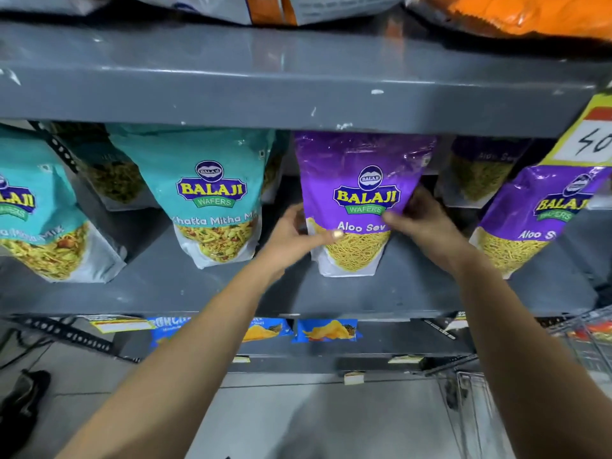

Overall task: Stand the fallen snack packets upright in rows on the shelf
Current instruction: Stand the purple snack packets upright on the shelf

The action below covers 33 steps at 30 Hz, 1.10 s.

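Observation:
A purple Aloo Sev packet (361,180) stands upright at the middle of the grey shelf (205,289). My left hand (291,236) grips its left edge, thumb on the front. My right hand (422,220) holds its right edge. A second purple Aloo Sev packet (530,223) leans at the right, and a third one (480,170) stands behind in shadow. Two teal Khatta Mitha Mix packets (212,193) (36,210) stand at the left, with another packet (112,177) behind them.
The upper shelf edge (298,94) hangs low over the packets. A yellow price tag (592,134) hangs at the right. Blue chip packets (326,330) sit on the shelf below. A wire basket (583,346) stands at the lower right. A dark shoe (23,402) lies on the floor.

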Each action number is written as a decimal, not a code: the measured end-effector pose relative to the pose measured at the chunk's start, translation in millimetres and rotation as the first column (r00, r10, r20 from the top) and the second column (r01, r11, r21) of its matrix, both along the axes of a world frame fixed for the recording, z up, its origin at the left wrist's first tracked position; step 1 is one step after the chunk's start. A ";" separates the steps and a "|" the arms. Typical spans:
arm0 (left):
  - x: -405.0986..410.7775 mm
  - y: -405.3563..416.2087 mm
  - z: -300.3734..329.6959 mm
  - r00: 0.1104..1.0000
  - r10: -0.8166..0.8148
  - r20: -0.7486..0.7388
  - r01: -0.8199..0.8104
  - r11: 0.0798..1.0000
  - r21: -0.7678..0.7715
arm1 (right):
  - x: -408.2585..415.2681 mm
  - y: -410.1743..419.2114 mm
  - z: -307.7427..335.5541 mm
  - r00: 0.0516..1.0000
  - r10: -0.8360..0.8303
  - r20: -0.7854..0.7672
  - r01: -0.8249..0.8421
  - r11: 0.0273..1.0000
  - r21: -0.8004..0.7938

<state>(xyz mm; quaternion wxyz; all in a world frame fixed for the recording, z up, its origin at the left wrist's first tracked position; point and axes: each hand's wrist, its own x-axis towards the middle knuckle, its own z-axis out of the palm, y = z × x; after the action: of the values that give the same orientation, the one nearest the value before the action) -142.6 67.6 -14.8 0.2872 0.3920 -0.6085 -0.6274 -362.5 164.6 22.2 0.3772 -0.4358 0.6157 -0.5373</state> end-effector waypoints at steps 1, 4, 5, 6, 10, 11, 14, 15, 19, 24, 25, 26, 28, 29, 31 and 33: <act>0.8 3.3 -12.3 0.995 -0.076 0.068 0.075 0.997 0.006 | -0.5 5.9 -13.5 0.993 0.096 -0.065 -0.088 0.990 0.113; -4.0 18.2 -33.2 0.971 -0.115 0.209 0.134 0.988 -0.079 | 1.3 15.3 -50.9 0.976 0.164 -0.145 -0.124 0.959 0.254; -4.9 20.7 -36.3 0.968 -0.069 0.241 0.101 0.987 -0.123 | 3.8 17.5 -58.2 0.980 0.137 -0.141 -0.101 0.966 0.239; -4.9 23.5 -38.3 0.966 -0.033 0.257 0.075 0.985 -0.155 | 5.3 19.4 -65.4 0.985 0.107 -0.136 -0.075 0.972 0.223; 0.8 37.1 -43.9 0.956 -0.019 0.292 0.083 0.974 -0.208 | 8.4 35.6 -74.3 0.983 0.101 -0.153 -0.066 0.974 0.216; 2.7 40.7 -44.5 0.958 -0.022 0.285 0.087 0.972 -0.218 | 10.1 39.9 -72.7 0.979 0.114 -0.167 -0.076 0.973 0.219; 8.3 48.2 -45.3 0.964 -0.025 0.263 0.086 0.971 -0.221 | 14.6 47.4 -72.3 0.978 0.121 -0.167 -0.083 0.972 0.220; 10.1 50.2 -44.6 0.965 -0.020 0.261 0.080 0.972 -0.220 | 16.8 49.2 -71.3 0.979 0.120 -0.164 -0.083 0.972 0.218; 13.3 60.1 -42.5 0.966 0.001 0.260 0.057 0.975 -0.217 | 18.6 57.4 -74.2 0.979 0.120 -0.165 -0.084 0.974 0.211; 15.7 68.1 -43.4 0.972 0.021 0.233 0.025 0.981 -0.193 | 19.6 65.5 -77.4 0.980 0.130 -0.152 -0.100 0.977 0.187; 16.3 69.1 -43.9 0.974 0.023 0.226 0.018 0.984 -0.180 | 19.9 66.8 -77.5 0.980 0.135 -0.145 -0.107 0.977 0.186; 16.1 70.3 -44.1 0.975 0.024 0.223 0.016 0.985 -0.174 | 19.7 67.7 -78.1 0.981 0.137 -0.134 -0.111 0.976 0.186; 15.9 73.1 -43.7 0.976 0.028 0.216 0.010 0.985 -0.174 | 19.7 69.0 -79.4 0.983 0.138 -0.121 -0.113 0.976 0.188; 15.7 74.5 -43.3 0.977 0.032 0.210 0.005 0.985 -0.174 | 20.1 69.5 -79.9 0.984 0.138 -0.115 -0.115 0.976 0.185; 15.3 75.5 -43.7 0.980 0.038 0.198 -0.004 0.986 -0.170 | 20.6 69.8 -80.9 0.986 0.138 -0.098 -0.120 0.978 0.171; 15.7 75.3 -46.3 0.983 0.032 0.180 -0.006 0.990 -0.142 | 19.5 69.3 -82.2 0.986 0.139 -0.089 -0.123 0.979 0.165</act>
<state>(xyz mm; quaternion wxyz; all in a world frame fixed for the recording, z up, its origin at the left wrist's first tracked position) -126.9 142.9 -61.1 0.2634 0.4319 -0.6714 -0.5416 -343.0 234.0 -60.0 0.4139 -0.4704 0.6447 -0.4379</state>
